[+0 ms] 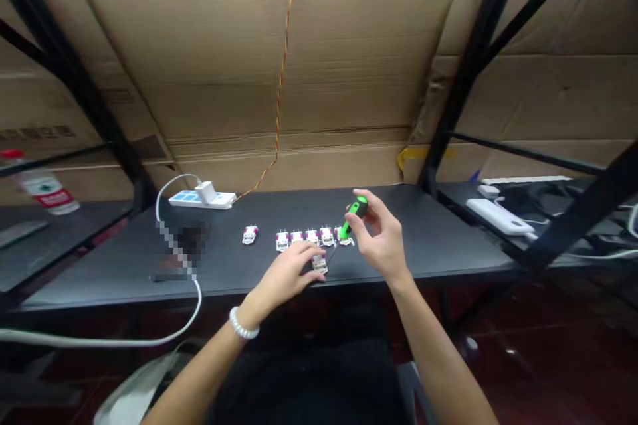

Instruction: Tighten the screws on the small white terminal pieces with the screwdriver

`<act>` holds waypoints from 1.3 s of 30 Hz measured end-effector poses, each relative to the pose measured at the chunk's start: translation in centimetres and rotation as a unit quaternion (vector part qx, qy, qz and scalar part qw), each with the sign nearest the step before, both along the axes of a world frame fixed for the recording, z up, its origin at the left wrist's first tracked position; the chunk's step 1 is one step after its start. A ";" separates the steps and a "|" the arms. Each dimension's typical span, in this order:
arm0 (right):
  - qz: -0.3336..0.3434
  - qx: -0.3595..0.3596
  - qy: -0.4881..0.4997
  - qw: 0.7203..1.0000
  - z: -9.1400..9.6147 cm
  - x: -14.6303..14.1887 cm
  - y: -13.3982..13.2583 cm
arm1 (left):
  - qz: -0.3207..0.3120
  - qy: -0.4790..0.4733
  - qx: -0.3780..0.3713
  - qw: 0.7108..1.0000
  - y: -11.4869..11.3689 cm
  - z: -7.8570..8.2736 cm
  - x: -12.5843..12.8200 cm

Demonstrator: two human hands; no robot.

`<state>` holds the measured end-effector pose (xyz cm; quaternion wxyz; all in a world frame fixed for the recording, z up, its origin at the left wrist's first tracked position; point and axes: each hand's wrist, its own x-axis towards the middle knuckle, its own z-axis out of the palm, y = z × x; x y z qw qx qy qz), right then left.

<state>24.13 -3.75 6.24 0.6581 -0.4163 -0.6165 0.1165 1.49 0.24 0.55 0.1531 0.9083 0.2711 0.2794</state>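
My right hand (381,232) is closed around the handle of a green and black screwdriver (355,214). The tool slants down to the left, and its thin shaft points toward the part under my left hand. My left hand (294,270), a white coil band on its wrist, grips a small white part (319,264) on the tabletop between thumb and fingers. Just behind it stands a row of similar small white and purple parts with prongs, such as this one (282,241) at the row's left end. One more part (250,234) lies apart, farther left.
A white power strip (224,200) with a plugged-in adapter sits at the back left. Its white cable (197,299) loops over the table's front edge. Black rack posts (461,86) flank the black table (423,249), with cardboard (199,66) behind. A bottle (47,189) stands left.
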 end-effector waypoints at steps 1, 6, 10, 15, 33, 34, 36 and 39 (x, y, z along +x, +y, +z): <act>-0.002 -0.002 -0.001 1.000 -0.1 0.0 0.1 | -0.001 -0.004 0.001 1.000 0.1 -0.2 0.0; -0.006 -0.012 -0.012 1.000 -0.4 -0.1 0.3 | -0.017 -0.022 0.008 1.000 0.4 -0.7 -0.3; -0.007 -0.006 -0.010 1.000 -0.5 -0.2 0.4 | -0.022 -0.030 0.011 0.999 0.5 -0.9 -0.3; -0.009 -0.001 -0.010 1.000 -0.5 -0.3 0.4 | -0.021 -0.034 0.003 0.999 0.4 -0.8 -0.3; -0.028 0.009 -0.024 0.999 -0.4 -0.6 0.2 | -0.024 -0.045 -0.012 0.999 0.3 -0.7 -0.3; -0.030 0.011 -0.025 0.999 -0.4 -0.6 0.1 | -0.024 -0.045 -0.011 0.999 0.3 -0.8 -0.2; -0.033 0.011 -0.030 0.999 -0.4 -0.7 0.0 | -0.022 -0.043 -0.013 0.999 0.3 -0.8 -0.3; -0.033 0.008 -0.035 0.999 -0.3 -0.7 0.0 | -0.022 -0.042 -0.013 0.999 0.4 -0.9 -0.3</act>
